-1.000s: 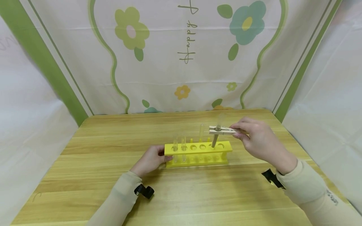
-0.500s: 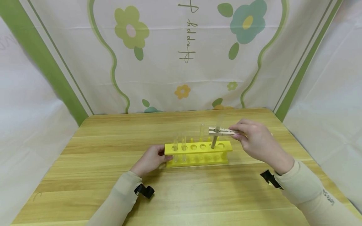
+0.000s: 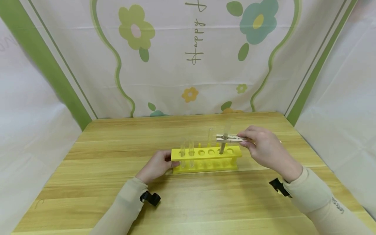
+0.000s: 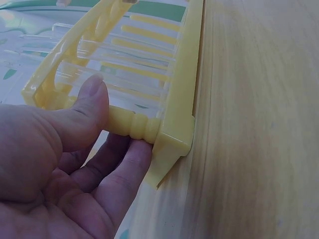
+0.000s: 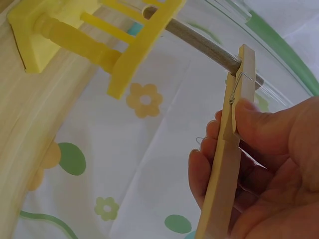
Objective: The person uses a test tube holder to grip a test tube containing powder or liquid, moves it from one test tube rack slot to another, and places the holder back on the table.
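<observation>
My left hand [image 3: 155,166] holds the left end of a yellow test tube rack [image 3: 205,157]; in the left wrist view its thumb and fingers [image 4: 122,174] wrap the end post [image 4: 122,119]. My right hand [image 3: 265,148] grips a wooden test tube holder [image 3: 232,141]. Its jaws clasp a glass test tube [image 3: 222,148] filled with something grey-brown. That tube leans slightly, its lower end in a hole near the rack's right end. In the right wrist view, the thumb presses the holder [image 5: 227,159] beside its wire spring, and the grey-brown filling [image 5: 204,45] reaches up to the jaws.
Two clear test tubes [image 3: 182,151] stand in the rack's left holes. Another clear tube [image 3: 210,137] rises at the back, over a peg. The rack stands on a wooden table [image 3: 188,202]. A flowered cloth [image 3: 164,71] hangs behind, with pale cloth on both sides.
My right hand has come down slightly and a little to the left, with the holder and the filled tube sinking with it. My left hand stays on the rack.
</observation>
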Demonstrator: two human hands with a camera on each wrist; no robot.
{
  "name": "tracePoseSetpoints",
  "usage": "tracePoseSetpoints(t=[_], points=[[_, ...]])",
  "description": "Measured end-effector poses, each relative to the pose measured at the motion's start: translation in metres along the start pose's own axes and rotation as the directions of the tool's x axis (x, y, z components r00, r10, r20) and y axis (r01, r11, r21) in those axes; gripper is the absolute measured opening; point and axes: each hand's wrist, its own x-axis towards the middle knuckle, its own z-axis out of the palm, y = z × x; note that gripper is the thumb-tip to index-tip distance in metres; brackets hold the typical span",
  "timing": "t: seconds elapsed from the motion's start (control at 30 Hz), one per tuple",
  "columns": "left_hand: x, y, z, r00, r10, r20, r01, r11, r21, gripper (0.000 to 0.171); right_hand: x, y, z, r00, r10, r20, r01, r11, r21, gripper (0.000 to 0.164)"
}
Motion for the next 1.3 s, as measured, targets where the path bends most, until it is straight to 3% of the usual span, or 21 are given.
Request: tracePoseSetpoints(t=[1.3], points=[[0.004, -0.004, 0.000, 1.000, 0.000, 0.007, 0.000, 1.000, -0.005, 0.029, -0.016, 0.010, 0.035, 0.996, 0.056, 0.072, -0.060, 0.997, 0.053, 0.018]])
